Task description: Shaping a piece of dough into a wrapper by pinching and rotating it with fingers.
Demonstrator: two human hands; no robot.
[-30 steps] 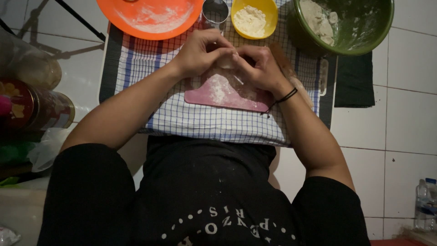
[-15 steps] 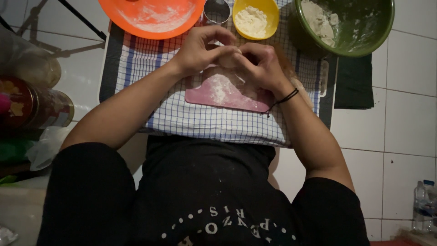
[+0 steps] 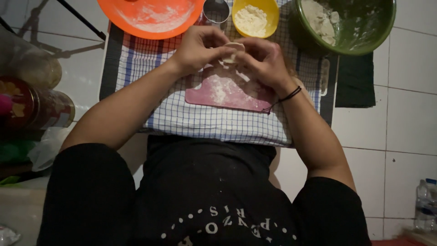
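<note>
My left hand (image 3: 198, 48) and my right hand (image 3: 264, 61) meet over a pink board (image 3: 227, 93) dusted with flour. Between the fingertips of both hands is a small pale round of dough (image 3: 233, 48), pinched along its edge. A thin black band circles my right wrist. The board lies on a blue and white checked cloth (image 3: 214, 123) spread on the white tiled floor. My black shirt, speckled with flour, fills the bottom of the view.
Beyond the hands stand an orange floured plate (image 3: 152, 16), a small metal cup (image 3: 216, 10), a yellow bowl of white filling (image 3: 255, 18) and a green bowl with dough (image 3: 346, 23). Round tins (image 3: 41, 107) sit left, a dark cloth (image 3: 355, 82) and a bottle (image 3: 425, 205) right.
Both hands stay in the same place over the board. The fingers have shifted slightly around the dough, and its pale edge shows a little more.
</note>
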